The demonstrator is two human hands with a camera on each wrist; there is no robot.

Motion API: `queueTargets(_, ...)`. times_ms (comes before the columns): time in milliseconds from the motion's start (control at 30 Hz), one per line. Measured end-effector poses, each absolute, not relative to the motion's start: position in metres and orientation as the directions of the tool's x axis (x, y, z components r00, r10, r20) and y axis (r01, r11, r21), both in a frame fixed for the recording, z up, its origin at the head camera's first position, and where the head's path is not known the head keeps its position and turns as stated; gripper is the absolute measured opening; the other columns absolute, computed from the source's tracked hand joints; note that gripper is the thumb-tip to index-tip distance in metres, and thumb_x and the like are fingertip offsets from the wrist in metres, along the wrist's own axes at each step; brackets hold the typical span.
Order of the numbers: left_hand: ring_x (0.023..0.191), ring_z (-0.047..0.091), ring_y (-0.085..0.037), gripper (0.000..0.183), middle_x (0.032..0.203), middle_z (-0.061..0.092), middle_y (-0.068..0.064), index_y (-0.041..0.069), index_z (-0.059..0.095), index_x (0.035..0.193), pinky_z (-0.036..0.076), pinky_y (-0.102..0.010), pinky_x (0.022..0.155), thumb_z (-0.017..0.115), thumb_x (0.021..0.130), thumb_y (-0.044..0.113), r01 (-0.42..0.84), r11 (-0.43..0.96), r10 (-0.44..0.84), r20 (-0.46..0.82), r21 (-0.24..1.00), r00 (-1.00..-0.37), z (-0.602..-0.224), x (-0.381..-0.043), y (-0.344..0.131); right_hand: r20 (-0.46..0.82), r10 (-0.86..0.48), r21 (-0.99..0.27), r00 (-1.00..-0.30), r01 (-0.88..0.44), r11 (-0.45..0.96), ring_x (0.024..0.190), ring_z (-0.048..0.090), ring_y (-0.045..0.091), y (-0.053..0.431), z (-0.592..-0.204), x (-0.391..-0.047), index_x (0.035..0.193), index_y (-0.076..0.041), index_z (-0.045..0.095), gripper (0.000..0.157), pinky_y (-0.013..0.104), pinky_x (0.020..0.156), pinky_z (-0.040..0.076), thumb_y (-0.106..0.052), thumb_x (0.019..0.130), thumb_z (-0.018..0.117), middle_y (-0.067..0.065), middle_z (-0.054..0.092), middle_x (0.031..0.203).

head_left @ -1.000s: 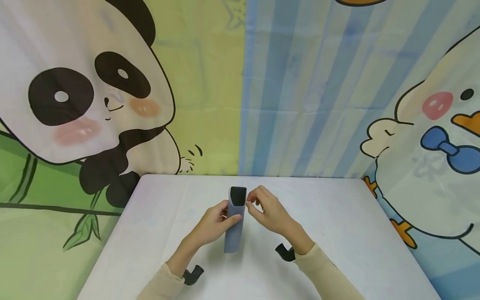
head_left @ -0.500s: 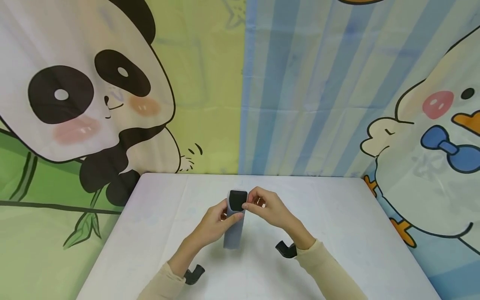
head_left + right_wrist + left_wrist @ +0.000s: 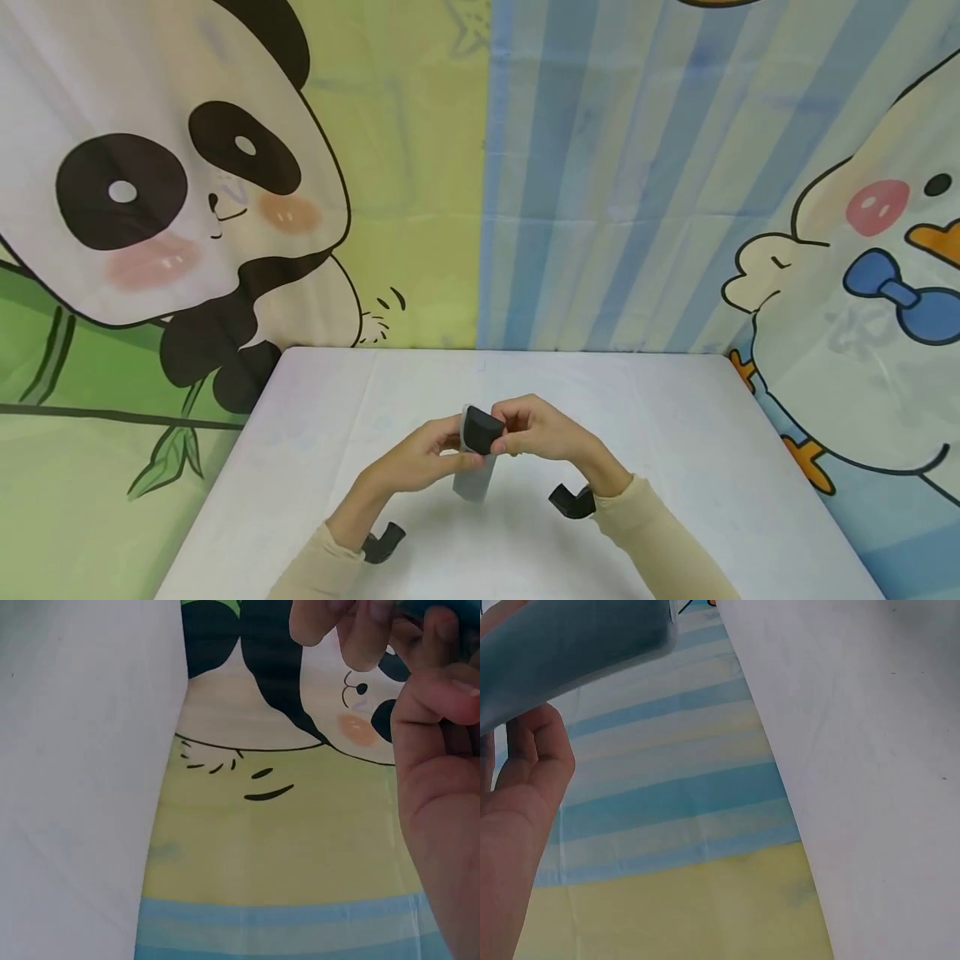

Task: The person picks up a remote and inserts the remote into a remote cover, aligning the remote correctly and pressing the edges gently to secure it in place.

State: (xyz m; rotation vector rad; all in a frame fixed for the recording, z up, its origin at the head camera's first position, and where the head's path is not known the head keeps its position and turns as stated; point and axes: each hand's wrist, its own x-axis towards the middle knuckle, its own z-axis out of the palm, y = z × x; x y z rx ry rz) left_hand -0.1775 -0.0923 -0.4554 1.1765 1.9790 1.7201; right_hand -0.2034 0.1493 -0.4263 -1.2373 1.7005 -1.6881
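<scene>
A slim blue-grey box-like object [image 3: 471,483] with a black end face [image 3: 482,429] is held above the white table, tilted toward the head camera. My left hand [image 3: 420,454] grips its left side, the thumb across the front just below the black face. On the other side, my right hand [image 3: 543,432] pinches the right edge of the black end between thumb and fingers. The left wrist view shows the smooth body of the blue-grey object [image 3: 577,656] with curled fingers under it. Only a sliver of it shows at the top of the right wrist view, behind the fingers.
The white table [image 3: 360,392] spreads beneath both hands. A curtain [image 3: 600,167] with panda and duck prints hangs behind it. Black curved pieces stick out at both wrists, the left piece [image 3: 384,543] and the right piece [image 3: 572,502].
The blue-grey object has tipped, its black end coming lower and turning rightward. My right hand has moved down, from beside the object onto the edge of its black end.
</scene>
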Motion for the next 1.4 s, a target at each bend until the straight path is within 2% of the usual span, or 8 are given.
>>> queueTargets(233, 0.104, 0.064, -0.023, 0.030, 0.119, 0.064, -0.008, 0.004, 0.061, 0.126, 0.052, -0.041, 0.091, 0.064, 0.100, 0.017, 0.376, -0.069, 0.747, 0.298, 0.924, -0.594, -0.455, -0.176, -0.098, 0.315, -0.863, -0.946, -0.394, -0.200, -0.254, 0.064, 0.047, 0.016, 0.145, -0.436, -0.206, 0.084, 0.000, 0.055, 0.027, 0.029, 0.056, 0.038, -0.018, 0.100, 0.066, 0.009, 0.052, 0.073)
queueTargets(400, 0.100, 0.065, -0.022, 0.031, 0.115, 0.067, -0.005, 0.006, 0.063, 0.128, 0.054, -0.043, 0.087, 0.067, 0.098, 0.017, 0.397, -0.019, 0.675, 0.304, 0.918, -0.672, -0.453, -0.177, -0.099, 0.358, -0.795, -0.931, -0.490, -0.120, -0.345, 0.066, 0.044, 0.012, 0.145, -0.445, -0.206, 0.087, -0.002, 0.051, 0.021, 0.027, 0.058, 0.034, -0.013, 0.105, 0.054, -0.004, 0.051, 0.079)
queueTargets(500, 0.095, 0.066, -0.020, 0.029, 0.109, 0.070, 0.000, 0.012, 0.066, 0.125, 0.054, -0.042, 0.083, 0.069, 0.097, 0.018, 0.405, 0.083, 0.603, 0.277, 0.911, -0.748, -0.455, -0.176, -0.099, 0.406, -0.670, -0.912, -0.622, -0.319, -0.257, 0.061, 0.041, 0.008, 0.145, -0.447, -0.205, 0.082, -0.007, 0.052, 0.020, 0.024, 0.054, 0.032, -0.002, 0.102, 0.050, -0.005, 0.047, 0.073)
queueTargets(567, 0.089, 0.067, -0.017, 0.024, 0.104, 0.071, 0.004, 0.016, 0.067, 0.120, 0.055, -0.039, 0.079, 0.069, 0.097, 0.024, 0.398, 0.164, 0.556, 0.248, 0.903, -0.793, -0.457, -0.175, -0.098, 0.485, -0.583, -0.815, -0.652, -0.579, -0.029, 0.057, 0.038, 0.006, 0.145, -0.446, -0.205, 0.079, -0.011, 0.052, 0.023, 0.022, 0.051, 0.031, 0.003, 0.098, 0.050, -0.006, 0.044, 0.067)
queueTargets(700, 0.074, 0.065, -0.010, 0.022, 0.088, 0.069, 0.008, 0.017, 0.064, 0.105, 0.055, -0.031, 0.067, 0.068, 0.097, 0.037, 0.401, 0.296, 0.486, 0.225, 0.867, -0.845, -0.459, -0.172, -0.094, 0.659, -0.510, -0.306, -0.553, -0.816, 0.490, 0.051, 0.032, 0.003, 0.145, -0.445, -0.209, 0.078, -0.015, 0.050, 0.021, 0.020, 0.045, 0.029, -0.007, 0.097, 0.051, -0.009, 0.039, 0.064)
queueTargets(800, 0.067, 0.062, -0.007, 0.025, 0.080, 0.066, 0.010, 0.017, 0.063, 0.100, 0.054, -0.028, 0.060, 0.067, 0.095, 0.042, 0.447, 0.362, 0.441, 0.273, 0.818, -0.855, -0.460, -0.170, -0.088, 0.719, -0.510, -0.087, -0.471, -0.790, 0.607, 0.049, 0.027, 0.003, 0.146, -0.444, -0.211, 0.076, -0.014, 0.047, 0.024, 0.019, 0.043, 0.025, -0.015, 0.100, 0.042, -0.009, 0.035, 0.062)
queueTargets(1033, 0.059, 0.055, -0.005, 0.020, 0.073, 0.062, 0.011, 0.017, 0.062, 0.099, 0.048, -0.025, 0.051, 0.072, 0.093, 0.034, 0.526, 0.402, 0.317, 0.425, 0.749, -0.848, -0.460, -0.171, -0.075, 0.785, -0.444, -0.142, -0.432, -0.823, 0.550, 0.050, 0.024, 0.004, 0.143, -0.431, -0.204, 0.074, -0.013, 0.043, 0.031, 0.016, 0.043, 0.024, -0.014, 0.104, 0.037, -0.006, 0.032, 0.062)
queueTargets(1400, 0.075, 0.071, -0.016, 0.025, 0.089, 0.074, -0.006, 0.006, 0.065, 0.104, 0.058, -0.030, 0.063, 0.070, 0.096, 0.029, 0.514, 0.427, 0.236, 0.457, 0.744, -0.858, -0.437, -0.171, -0.058, 0.843, -0.409, -0.040, -0.350, -0.798, 0.601, 0.048, 0.031, 0.007, 0.119, -0.423, -0.196, 0.076, -0.006, 0.047, 0.031, 0.018, 0.038, 0.030, -0.014, 0.106, 0.042, -0.001, 0.039, 0.064)
